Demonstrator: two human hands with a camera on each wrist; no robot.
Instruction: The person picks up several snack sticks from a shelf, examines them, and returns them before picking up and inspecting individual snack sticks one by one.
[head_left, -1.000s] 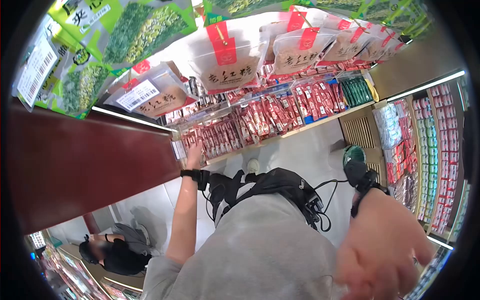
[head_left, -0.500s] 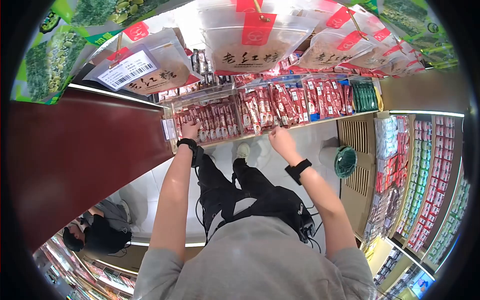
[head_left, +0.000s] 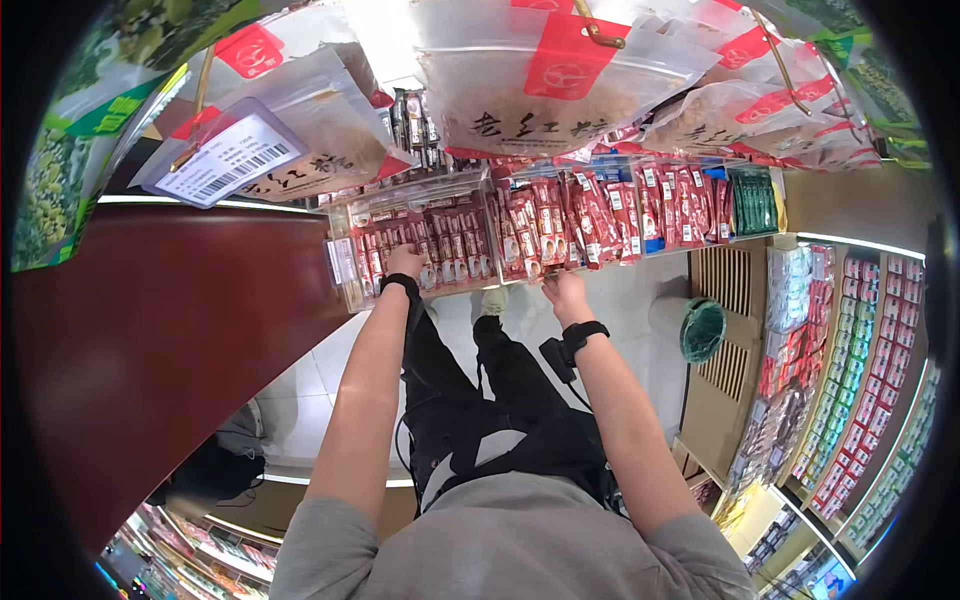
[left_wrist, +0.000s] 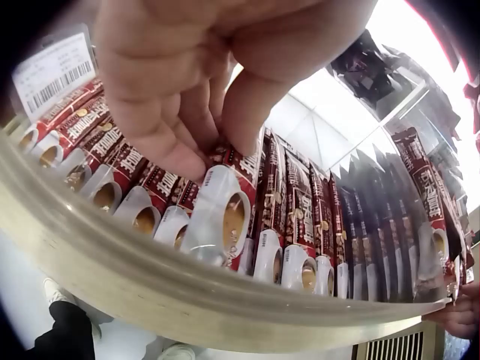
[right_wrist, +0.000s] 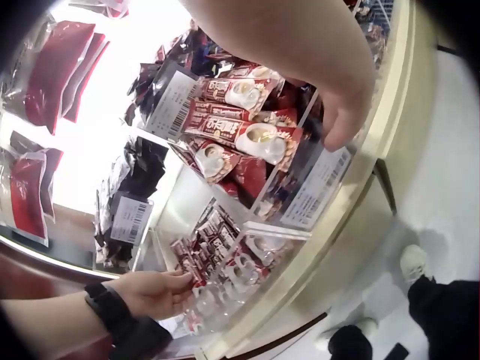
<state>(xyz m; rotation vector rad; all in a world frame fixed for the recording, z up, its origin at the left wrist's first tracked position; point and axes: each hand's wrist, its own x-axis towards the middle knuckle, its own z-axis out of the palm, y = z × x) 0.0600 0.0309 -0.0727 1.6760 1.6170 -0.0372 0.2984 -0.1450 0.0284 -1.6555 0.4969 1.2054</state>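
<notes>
My left hand [left_wrist: 187,82] reaches down into a clear bin of upright red drink sachets, each with a picture of a filled cup. Its thumb and fingers pinch the top of one sachet [left_wrist: 225,214], which stands a little forward of its row. Farther right, my right hand [head_left: 567,292] is at the front edge of the neighbouring bin. In the right wrist view its fingers [right_wrist: 341,124] rest by the front wall, close to a price label [right_wrist: 319,187]. Red sachets [right_wrist: 251,139] with cup pictures lie loosely piled in that bin; part of the hand is out of frame.
Large clear bags with red labels [head_left: 575,55] hang on hooks overhead. A dark red panel [head_left: 200,290] borders the left side. On the floor to the right stands a green-lined waste bin [head_left: 703,330], before packed shelves [head_left: 855,370].
My right hand swung from low at the right up to the bins' front edge, then came close against it. The left hand stays among the sachets while the head view has moved closer.
</notes>
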